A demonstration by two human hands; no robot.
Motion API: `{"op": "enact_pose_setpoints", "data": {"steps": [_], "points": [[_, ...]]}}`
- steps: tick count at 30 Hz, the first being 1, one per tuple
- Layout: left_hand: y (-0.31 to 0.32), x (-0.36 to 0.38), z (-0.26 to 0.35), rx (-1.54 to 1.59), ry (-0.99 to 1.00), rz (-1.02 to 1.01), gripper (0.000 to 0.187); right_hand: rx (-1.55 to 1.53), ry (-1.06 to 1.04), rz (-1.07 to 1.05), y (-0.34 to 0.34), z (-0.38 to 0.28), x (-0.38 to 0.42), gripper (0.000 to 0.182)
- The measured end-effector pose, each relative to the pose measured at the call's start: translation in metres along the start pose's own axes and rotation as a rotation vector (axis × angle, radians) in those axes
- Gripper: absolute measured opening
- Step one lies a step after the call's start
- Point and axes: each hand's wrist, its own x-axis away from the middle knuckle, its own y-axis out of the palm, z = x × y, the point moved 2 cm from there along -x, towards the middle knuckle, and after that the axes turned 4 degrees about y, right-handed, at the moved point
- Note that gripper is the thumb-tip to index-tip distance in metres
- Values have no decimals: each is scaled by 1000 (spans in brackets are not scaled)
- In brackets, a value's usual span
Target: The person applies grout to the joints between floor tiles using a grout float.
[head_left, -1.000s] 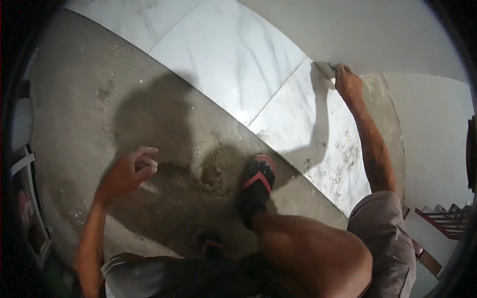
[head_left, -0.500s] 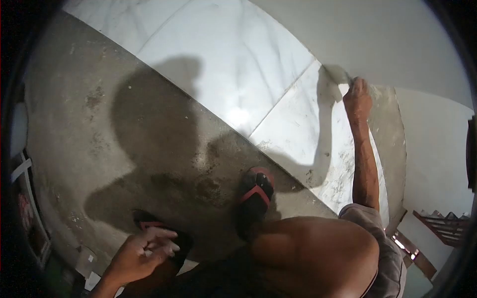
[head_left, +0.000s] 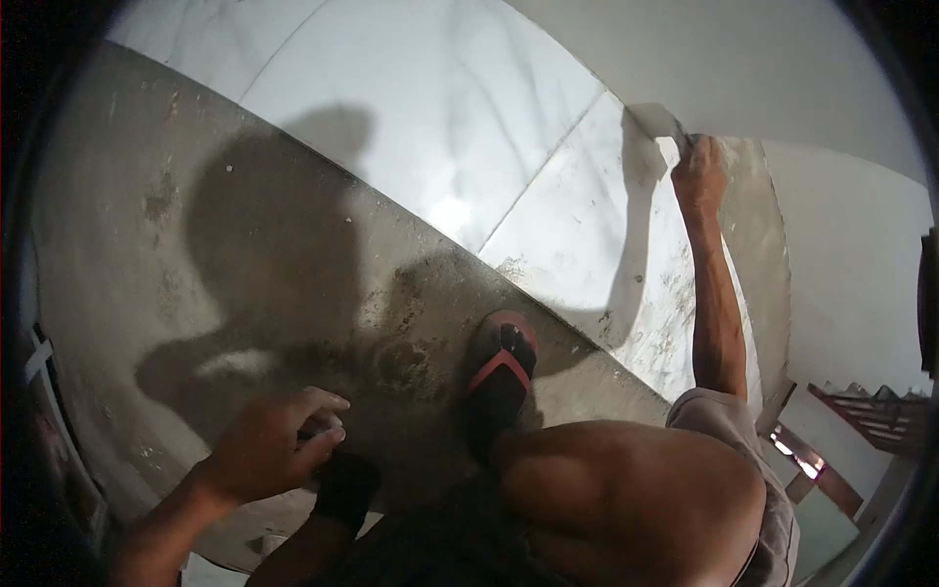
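Tool (head_left: 683, 138) sits in right hand (head_left: 700, 178) beside pale wall (head_left: 763, 68).

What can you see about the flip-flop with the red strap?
The flip-flop has a red Y-shaped strap and a reddish edge at its toe. It looks like rubber, though I can't be sure. It's worn on a foot that looks dark, and rests on the grey floor, toe pointing toward the white tile.
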Motion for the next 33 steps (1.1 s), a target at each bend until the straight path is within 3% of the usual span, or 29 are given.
{"op": "enact_pose_setpoints", "data": {"steps": [2,4,7,8,10,13,16,20,23,29,31,33], "points": [[1,-1,-5,-52,50,-17,35,48,-163,16,31,29,12,24],[5,0,-10,-63,-24,-31,36,-23,-189,-72,19,32,0,31],[17,4,-17,1,-65,-38,34,-17,-73,-177,14,38,4,34],[18,3,-18,30,-53,-20,33,58,-188,-34,20,26,9,30],[24,2,-20,-2,-19,-6,33,44,-47,-196,15,26,9,18],[30,4,-18,-16,-20,-21,32,-39,28,9,-16,7,2,13],[32,4,-17,-15,-8,-32,32,-53,-55,50,-40,4,-10,11],[35,1,-16,10,21,-42,32,-20,-34,-115,-60,-13,-29,13],[36,-2,-12,-30,67,-54,33,-15,-141,-25,-55,-24,-43,14],[34,0,-14,12,56,-53,34,130,-157,-129,-37,-44,-55,19],[32,1,-13,-3,25,-91,37,206,-328,-107,12,-22,-49,20],[31,2,-14,-13,29,-98,39,266,-477,-129,14,-39,-50,22]]}}
